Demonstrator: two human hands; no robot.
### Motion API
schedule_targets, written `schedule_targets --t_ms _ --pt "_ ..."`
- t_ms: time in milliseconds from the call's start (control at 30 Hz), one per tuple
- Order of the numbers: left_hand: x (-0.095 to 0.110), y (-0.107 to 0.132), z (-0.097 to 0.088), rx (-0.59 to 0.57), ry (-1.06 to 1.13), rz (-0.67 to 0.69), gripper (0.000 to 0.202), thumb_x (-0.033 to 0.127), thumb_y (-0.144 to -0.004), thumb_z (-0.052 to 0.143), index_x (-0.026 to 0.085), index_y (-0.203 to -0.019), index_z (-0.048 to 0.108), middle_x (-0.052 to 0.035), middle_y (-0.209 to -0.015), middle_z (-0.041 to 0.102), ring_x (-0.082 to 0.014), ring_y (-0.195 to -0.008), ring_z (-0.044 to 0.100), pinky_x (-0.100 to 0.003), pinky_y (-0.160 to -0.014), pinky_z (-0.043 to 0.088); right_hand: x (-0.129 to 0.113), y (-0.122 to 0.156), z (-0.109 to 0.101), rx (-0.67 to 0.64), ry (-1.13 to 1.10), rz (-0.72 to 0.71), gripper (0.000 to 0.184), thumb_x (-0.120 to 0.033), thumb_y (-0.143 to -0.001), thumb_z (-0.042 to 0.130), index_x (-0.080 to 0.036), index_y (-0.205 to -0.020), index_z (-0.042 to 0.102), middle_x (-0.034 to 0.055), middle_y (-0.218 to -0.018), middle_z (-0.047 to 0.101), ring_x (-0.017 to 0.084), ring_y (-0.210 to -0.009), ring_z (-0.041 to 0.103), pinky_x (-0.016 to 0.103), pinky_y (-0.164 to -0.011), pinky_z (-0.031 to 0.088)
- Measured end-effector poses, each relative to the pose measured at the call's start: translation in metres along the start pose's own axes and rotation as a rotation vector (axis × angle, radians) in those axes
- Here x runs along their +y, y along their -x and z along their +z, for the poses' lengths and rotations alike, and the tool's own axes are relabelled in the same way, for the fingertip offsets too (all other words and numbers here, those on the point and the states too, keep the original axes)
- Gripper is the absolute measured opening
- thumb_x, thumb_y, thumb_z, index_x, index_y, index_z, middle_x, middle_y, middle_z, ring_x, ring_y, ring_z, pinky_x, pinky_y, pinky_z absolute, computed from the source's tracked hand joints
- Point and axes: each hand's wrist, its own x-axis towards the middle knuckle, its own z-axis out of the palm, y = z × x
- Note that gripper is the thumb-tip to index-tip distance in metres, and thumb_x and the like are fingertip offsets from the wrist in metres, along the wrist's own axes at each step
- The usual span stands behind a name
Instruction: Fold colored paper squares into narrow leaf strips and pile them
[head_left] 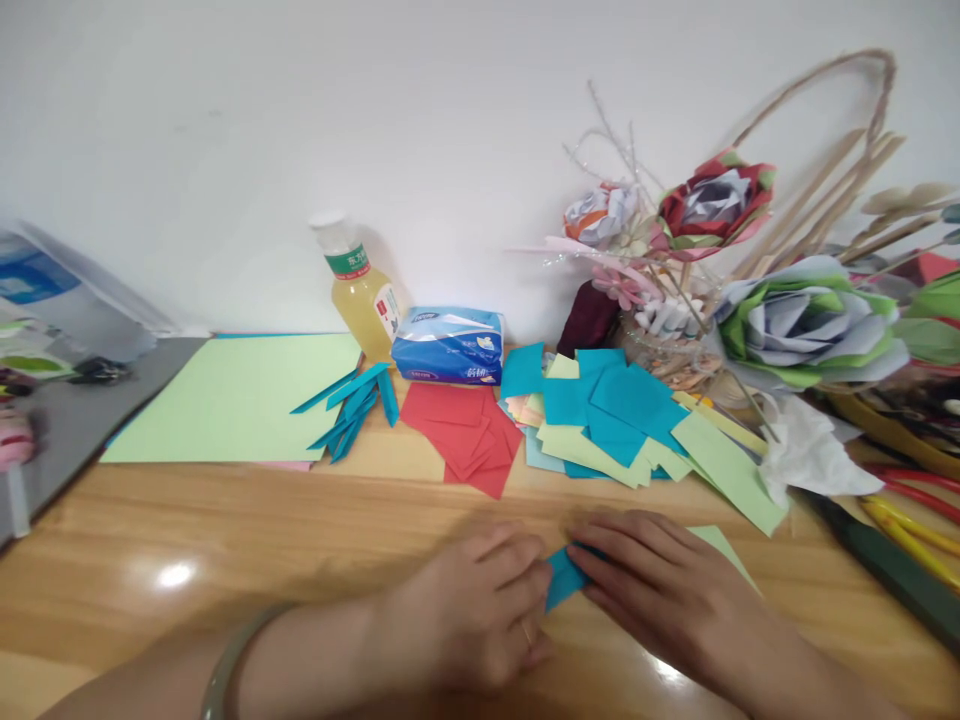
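Paper (564,580) is gripped at 9 o'clock by curled fingers of the left hand (472,610), pressed at 3 by flat, open fingers of the right hand (652,590); edges are best kept aligned

On the table (262,530), nearest me, I read the left hand (469,600) and right hand (660,585) side by side, both touching a paper piece (564,577) between them. Behind them lies a stack of squares (465,430), with a scattered paper pile (622,420) to its right. Left of the stack, folded strips (352,405) overlap the edge of a large sheet (240,395). A bottle (360,295) and a tissue pack (448,345) stand behind, at the wall (375,120). A flower basket (675,350) stands right of the pack.
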Motion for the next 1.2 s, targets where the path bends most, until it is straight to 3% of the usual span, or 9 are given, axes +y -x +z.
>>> schedule_targets --t_ms 233,367,467,600,767,1000,1200 --pt "0.007 0.005 0.0 -0.078 -0.014 -0.026 0.012 0.017 -0.085 0.055 0.016 -0.079 0.065 -0.0023 -0.086 0.063 -0.0195 -0.091 0.054 -0.041 -0.098 0.034 -0.004 -0.008 -0.012 -0.061 -0.036 -0.078 0.035 -0.015 -0.097 0.027 -0.013 -0.101 0.061 0.0066 -0.088 0.068 0.017 -0.081 0.06 0.032 -0.069 0.05" --pt "0.008 0.001 0.003 0.0 0.008 -0.118 0.017 0.024 -0.086 0.054 0.017 -0.073 0.063 0.0002 -0.073 0.06 -0.0181 -0.084 0.053 -0.038 -0.091 0.038 -0.006 -0.006 -0.007 -0.046 -0.069 -0.057 0.029 -0.014 -0.096 0.032 -0.013 -0.092 0.061 0.0066 -0.083 0.066 0.018 -0.074 0.057 0.032 -0.063 0.046" --pt "0.006 -0.003 0.003 0.07 0.04 -0.23 0.02 0.021 -0.086 0.054 0.017 -0.068 0.06 0.0019 -0.063 0.056 -0.0158 -0.074 0.052 -0.032 -0.08 0.042 -0.007 -0.001 0.001 -0.112 -0.07 0.005 0.023 -0.015 -0.094 0.037 -0.016 -0.087 0.059 0.0053 -0.081 0.062 0.018 -0.07 0.053 0.031 -0.06 0.042" --pt "0.006 -0.007 -0.002 0.016 0.296 -0.478 0.016 0.019 -0.082 0.059 0.018 -0.066 0.057 0.0012 -0.067 0.056 -0.015 -0.071 0.048 -0.027 -0.063 0.042 -0.007 0.001 0.008 -0.138 -0.105 0.126 0.018 -0.017 -0.093 0.041 -0.019 -0.082 0.056 0.0018 -0.073 0.057 0.017 -0.067 0.049 0.03 -0.059 0.039" --pt "0.008 -0.009 -0.007 -0.072 0.468 -0.707 0.01 0.014 -0.078 0.063 0.017 -0.07 0.059 -0.001 -0.078 0.056 -0.0173 -0.08 0.047 -0.03 -0.069 0.042 -0.006 -0.007 0.007 -0.058 -0.099 0.288 0.028 -0.028 -0.094 0.04 -0.019 -0.071 0.052 0.002 -0.068 0.054 0.016 -0.062 0.05 0.028 -0.056 0.039" --pt "0.01 -0.007 -0.002 -0.205 0.27 -0.687 0.011 0.02 -0.082 0.057 0.015 -0.072 0.06 -0.0065 -0.087 0.054 -0.024 -0.089 0.045 -0.043 -0.08 0.044 -0.007 -0.014 0.003 -0.093 -0.076 0.359 0.03 -0.033 -0.094 0.038 -0.02 -0.07 0.052 0.0023 -0.067 0.055 0.017 -0.062 0.052 0.028 -0.054 0.038" --pt "0.012 -0.003 0.006 -0.27 0.04 -0.584 0.018 0.031 -0.086 0.056 0.014 -0.082 0.059 -0.0093 -0.095 0.053 -0.0258 -0.098 0.045 -0.044 -0.088 0.043 -0.007 -0.016 0.006 -0.099 -0.017 0.362 0.029 -0.033 -0.093 0.04 -0.02 -0.069 0.051 0.002 -0.066 0.055 0.017 -0.06 0.052 0.028 -0.054 0.036"
